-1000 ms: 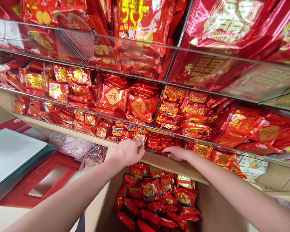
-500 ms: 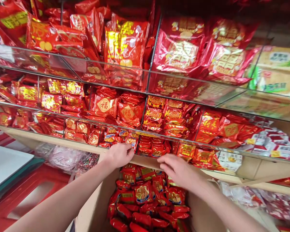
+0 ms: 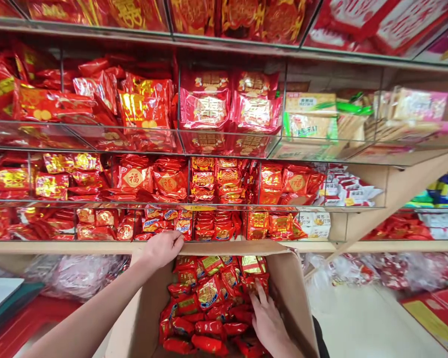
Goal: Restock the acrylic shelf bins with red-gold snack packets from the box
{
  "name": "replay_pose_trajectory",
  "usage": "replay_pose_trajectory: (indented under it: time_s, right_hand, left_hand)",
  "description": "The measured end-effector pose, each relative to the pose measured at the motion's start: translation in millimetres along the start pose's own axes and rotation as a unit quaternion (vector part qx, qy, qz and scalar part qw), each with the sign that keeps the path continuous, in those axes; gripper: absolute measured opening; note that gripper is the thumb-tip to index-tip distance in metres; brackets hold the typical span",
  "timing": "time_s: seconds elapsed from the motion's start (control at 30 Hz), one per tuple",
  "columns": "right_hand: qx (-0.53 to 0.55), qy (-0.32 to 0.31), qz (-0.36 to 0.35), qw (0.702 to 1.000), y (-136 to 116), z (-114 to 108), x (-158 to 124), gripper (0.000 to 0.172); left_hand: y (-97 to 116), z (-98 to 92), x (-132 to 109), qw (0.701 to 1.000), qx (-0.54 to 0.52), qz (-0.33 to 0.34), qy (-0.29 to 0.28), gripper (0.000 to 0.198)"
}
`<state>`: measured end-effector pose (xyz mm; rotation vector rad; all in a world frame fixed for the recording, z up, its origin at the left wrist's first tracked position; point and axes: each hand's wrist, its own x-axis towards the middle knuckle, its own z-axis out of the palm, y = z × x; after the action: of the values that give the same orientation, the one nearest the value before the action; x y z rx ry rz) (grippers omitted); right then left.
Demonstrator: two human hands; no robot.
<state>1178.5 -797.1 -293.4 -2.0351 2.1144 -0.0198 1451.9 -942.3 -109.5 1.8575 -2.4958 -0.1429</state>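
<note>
An open cardboard box [image 3: 296,281] stands in front of the shelves, with many red snack packets [image 3: 209,293] inside. At the box's far left corner my left hand [image 3: 163,247] is closed, its fingers curled over the upper edge. My right hand [image 3: 266,311] reaches down into the box on the right side. Its fingers are stretched out and somewhat apart, with the tips touching a red packet [image 3: 254,284]. I see nothing held between these fingers.
Shelves with clear dividers [image 3: 181,134] and red and gold packets rise behind the box. Plastic-wrapped bags [image 3: 84,273] lie under the bottom shelf on the left. At lower left is a red plastic piece [image 3: 41,320]; at right, a red and yellow carton [image 3: 438,320].
My right hand has left the box's far edge and gone down onto the packets. The left hand still grips the edge. My view has tilted up and turned right.
</note>
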Motion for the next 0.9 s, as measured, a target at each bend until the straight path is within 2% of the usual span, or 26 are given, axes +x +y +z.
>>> replay_pose_trajectory:
  time_s: [0.07,0.13,0.23,0.3,0.33,0.37,0.47,0.63,0.73,0.83,0.9]
  right_hand:
    - [0.027,-0.016,-0.013,0.999,5,-4,-5,0.053]
    - [0.053,-0.039,-0.032,0.997,11,-6,-9,0.055]
    - [0.063,-0.043,-0.049,0.996,18,-5,-10,0.055]
    - [0.038,-0.024,-0.046,0.998,19,-5,-8,0.035]
    - [0.022,-0.015,-0.045,0.999,18,-5,-6,0.030]
    - [0.007,-0.008,-0.046,0.999,16,-6,-4,0.032]
    - [-0.011,-0.006,-0.055,0.998,9,-8,1,0.039]
    - [-0.029,-0.020,-0.041,0.999,2,-11,2,0.045]
    - [-0.014,-0.009,-0.042,0.999,3,-16,0,0.041]
    - [0.070,0.025,-0.025,0.997,10,-28,-3,0.033]
    - [0.169,0.070,-0.013,0.983,13,-41,-7,0.029]
  left_hand:
    - [-1,0.6,-1,1.000,-0.015,0.009,0.022,0.035]
    - [-1,2.5,-3,0.995,-0.035,0.041,0.083,0.033]
    - [7,9.2,-15,0.965,-0.056,0.156,0.201,0.033]
    - [19,17.5,-29,0.939,-0.062,0.248,0.231,0.037]
    - [25,22.9,-37,0.928,-0.065,0.288,0.226,0.039]
    - [32,29.0,-46,0.921,-0.067,0.319,0.211,0.041]
    - [49,50.4,-70,0.918,-0.087,0.356,0.149,0.045]
    - [55,81.0,-92,0.932,-0.154,0.324,0.059,0.044]
    - [49,91.4,-97,0.934,-0.190,0.300,0.040,0.042]
    - [47,98.8,-98,0.934,-0.245,0.258,0.040,0.039]
    - [53,102.0,-97,0.927,-0.307,0.213,0.033,0.036]
